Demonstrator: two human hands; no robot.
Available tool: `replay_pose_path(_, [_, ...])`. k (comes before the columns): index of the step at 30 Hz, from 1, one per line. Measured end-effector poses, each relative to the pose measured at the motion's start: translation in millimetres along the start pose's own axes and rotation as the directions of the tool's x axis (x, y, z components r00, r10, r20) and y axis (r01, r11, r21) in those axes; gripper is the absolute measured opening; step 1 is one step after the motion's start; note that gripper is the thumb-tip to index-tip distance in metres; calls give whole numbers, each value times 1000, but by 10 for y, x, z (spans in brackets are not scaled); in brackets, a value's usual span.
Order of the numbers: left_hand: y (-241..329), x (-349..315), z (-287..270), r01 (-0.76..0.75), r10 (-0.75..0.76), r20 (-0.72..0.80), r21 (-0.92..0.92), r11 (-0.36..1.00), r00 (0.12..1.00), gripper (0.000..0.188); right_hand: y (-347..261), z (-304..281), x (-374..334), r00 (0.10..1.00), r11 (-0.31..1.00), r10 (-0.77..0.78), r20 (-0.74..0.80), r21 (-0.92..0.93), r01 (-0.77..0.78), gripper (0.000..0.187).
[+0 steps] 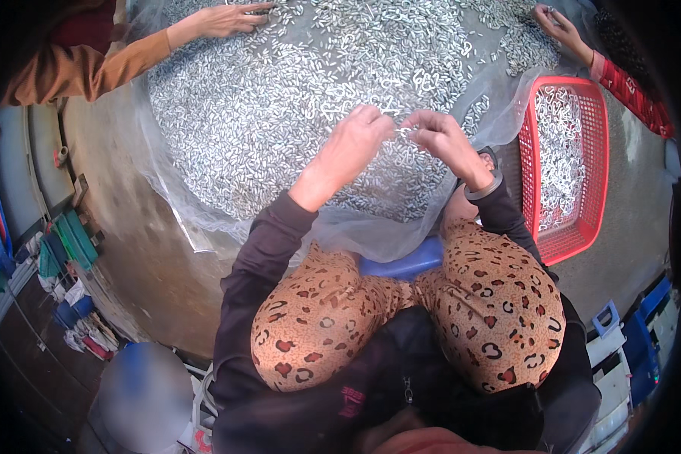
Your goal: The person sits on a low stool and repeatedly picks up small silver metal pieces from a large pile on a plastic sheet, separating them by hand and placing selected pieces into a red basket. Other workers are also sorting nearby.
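My left hand (353, 144) and my right hand (448, 145) meet above a wide pile of small silvery pieces (242, 129), fingertips pinched close together. Between them shows a small silvery piece (403, 132), which looks curved; its exact kind is too small to tell. Both hands appear to grip it, the left from one side and the right from the other. A few larger, pale looped pieces (424, 77) lie on the pile just beyond my hands. Under the pile spreads a translucent plastic sheet (223, 227).
A red plastic basket (604, 181) at my right holds many pale, curved pieces. Another person's hand (223, 20) touches the pile at far left; a different hand (556, 29) is over its far right edge. Blue plastic (405, 261) shows between my legs.
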State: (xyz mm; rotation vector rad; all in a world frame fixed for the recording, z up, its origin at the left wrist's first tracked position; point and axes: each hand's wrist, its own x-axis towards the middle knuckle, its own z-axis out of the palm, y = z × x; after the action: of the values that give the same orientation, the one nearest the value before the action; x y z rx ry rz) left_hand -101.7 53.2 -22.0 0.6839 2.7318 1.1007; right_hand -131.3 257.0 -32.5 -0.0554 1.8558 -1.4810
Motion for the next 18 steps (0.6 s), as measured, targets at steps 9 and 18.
replay_pose_path(9, [123, -42, 102, 135, -174, -161, -225, 965, 971, 8, 35, -3, -70, 955, 779, 237, 179, 552, -297, 13])
replay_pose_path(18, [91, -64, 18, 2, -14, -38, -287, 958, 999, 8, -50, -52, -319, 976, 922, 29, 215, 373, -109, 11])
